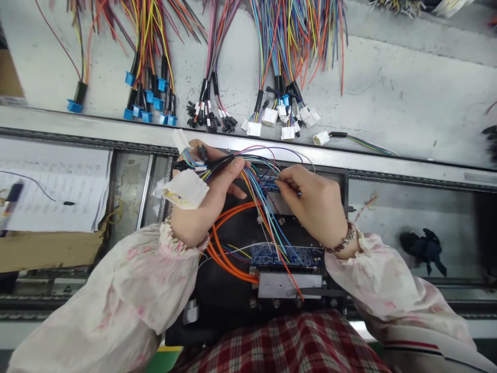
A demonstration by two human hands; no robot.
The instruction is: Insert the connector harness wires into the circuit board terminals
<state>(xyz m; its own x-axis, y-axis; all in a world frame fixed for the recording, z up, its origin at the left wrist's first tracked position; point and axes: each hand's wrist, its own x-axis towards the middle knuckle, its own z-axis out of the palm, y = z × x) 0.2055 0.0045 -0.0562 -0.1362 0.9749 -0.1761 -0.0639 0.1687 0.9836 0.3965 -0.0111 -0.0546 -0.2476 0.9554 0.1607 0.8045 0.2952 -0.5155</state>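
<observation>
My left hand [212,191] is closed around a wire harness [221,163], its white plug connectors [186,189] sticking out on the left over my wrist. From there many thin coloured wires [267,207] fan down and right, a red one reaching lowest. With thumb and forefinger my right hand [312,202] pinches the end of one thin wire from the bundle, just above a blue circuit board [267,184]. A second blue circuit board [287,255] lies nearer me, beside a grey metal block [289,286]. Thick orange cables [229,267] curve in from the left.
Along the back shelf lie harnesses with blue connectors [146,103], black connectors [212,116] and white connectors [287,132]. Printed sheets [50,191] with a marker [12,199] are on the left. A metal rail [233,141] runs across. A dark cloth bow [425,248] lies on the right.
</observation>
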